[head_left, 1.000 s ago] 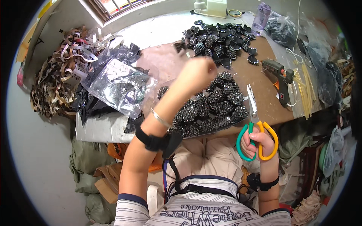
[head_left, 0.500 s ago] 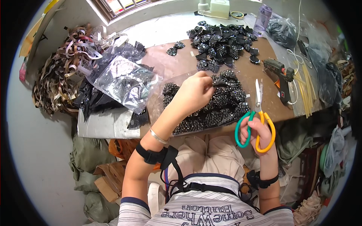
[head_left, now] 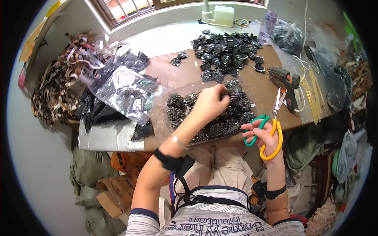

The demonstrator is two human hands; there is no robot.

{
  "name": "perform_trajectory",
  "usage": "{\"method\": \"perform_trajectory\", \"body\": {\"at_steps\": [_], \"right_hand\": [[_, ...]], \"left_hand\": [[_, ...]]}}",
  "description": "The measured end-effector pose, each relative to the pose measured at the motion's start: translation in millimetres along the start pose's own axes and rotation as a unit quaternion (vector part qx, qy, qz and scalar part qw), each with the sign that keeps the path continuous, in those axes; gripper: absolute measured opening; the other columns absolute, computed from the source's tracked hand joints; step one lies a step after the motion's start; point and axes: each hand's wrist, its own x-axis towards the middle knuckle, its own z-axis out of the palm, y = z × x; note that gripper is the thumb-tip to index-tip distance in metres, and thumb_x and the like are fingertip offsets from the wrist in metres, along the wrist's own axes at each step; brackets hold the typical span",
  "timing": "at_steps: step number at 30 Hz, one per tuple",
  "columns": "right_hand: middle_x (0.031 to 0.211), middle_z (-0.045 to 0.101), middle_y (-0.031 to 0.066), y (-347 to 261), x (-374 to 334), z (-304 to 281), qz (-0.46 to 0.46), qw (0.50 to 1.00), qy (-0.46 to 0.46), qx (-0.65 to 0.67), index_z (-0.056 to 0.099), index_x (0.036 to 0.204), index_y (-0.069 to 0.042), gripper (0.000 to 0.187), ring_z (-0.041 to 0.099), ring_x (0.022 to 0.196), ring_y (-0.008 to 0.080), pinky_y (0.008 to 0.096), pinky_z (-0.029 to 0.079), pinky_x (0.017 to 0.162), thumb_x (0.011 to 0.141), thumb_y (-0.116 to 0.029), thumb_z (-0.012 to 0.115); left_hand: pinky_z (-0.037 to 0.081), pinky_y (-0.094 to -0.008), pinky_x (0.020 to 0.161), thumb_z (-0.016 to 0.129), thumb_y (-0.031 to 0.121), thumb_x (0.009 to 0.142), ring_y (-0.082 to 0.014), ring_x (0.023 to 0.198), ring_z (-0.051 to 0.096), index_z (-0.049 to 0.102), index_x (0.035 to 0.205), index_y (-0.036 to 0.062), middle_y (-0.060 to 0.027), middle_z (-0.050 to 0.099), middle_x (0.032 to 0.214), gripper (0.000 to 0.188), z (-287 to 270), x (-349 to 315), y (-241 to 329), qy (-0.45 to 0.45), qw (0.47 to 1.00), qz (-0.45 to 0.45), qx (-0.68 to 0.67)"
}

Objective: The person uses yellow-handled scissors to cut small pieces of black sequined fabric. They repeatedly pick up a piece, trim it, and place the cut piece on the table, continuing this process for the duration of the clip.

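Note:
My left hand [head_left: 213, 103] reaches over a clear plastic bag full of black sequined bows [head_left: 214, 129]. Its fingers are pinched together beside a dark bit that I cannot make out. In my right hand [head_left: 269, 138], at the front edge of the table, is a pair of scissors [head_left: 275, 119] with one green and one yellow handle loop. My fingers pass through the loops; the blades point away from me, slightly parted. Farther back lies a loose heap of similar black bows [head_left: 224, 51], with a few small ones [head_left: 179, 58] apart to its left.
A glue gun [head_left: 284, 78] lies right of the bag, near yellowish glue sticks [head_left: 314, 96] and a white cord. Shiny clear plastic bags [head_left: 128, 94] and a big pile of ribbon strips [head_left: 65, 80] crowd the left. A purple bottle [head_left: 267, 26] stands at the back.
The scissors' blades have opened a little and their loops have turned, with my right fingers more spread. My left hand has shifted slightly over the bag. The whole view has tilted a little.

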Motion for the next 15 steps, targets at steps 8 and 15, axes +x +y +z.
{"method": "perform_trajectory", "body": {"at_steps": [8, 15], "right_hand": [[0.110, 0.061, 0.0173, -10, 16, 21, -0.008, 0.992, -0.028, 0.125, 0.045, 0.123, 0.001, 0.040, 0.065, 0.099, 0.0283, 0.0418, 0.056, 0.085, 0.088, -0.010, 0.060], [0.105, 0.062, 0.0181, 5, 15, 31, -0.011, 0.983, 0.066, 0.171, 0.044, 0.121, -0.001, 0.041, 0.067, 0.090, 0.0296, 0.0413, 0.060, 0.079, 0.083, -0.005, 0.058]], "left_hand": [[0.050, -0.0252, 0.071, 0.066, 0.002, 0.087, -0.0107, 0.088, 0.062, 0.059, 0.108, -0.0026, -0.0079, 0.065, 0.094, 0.022, -38, -56, 59, -0.151, 0.954, -0.079, -0.246], [0.053, -0.0353, 0.070, 0.074, 0.001, 0.073, -0.0275, 0.084, 0.064, 0.058, 0.085, 0.0005, -0.0145, 0.058, 0.106, 0.020, -26, -87, 62, 0.108, 0.980, 0.164, 0.036]]}}
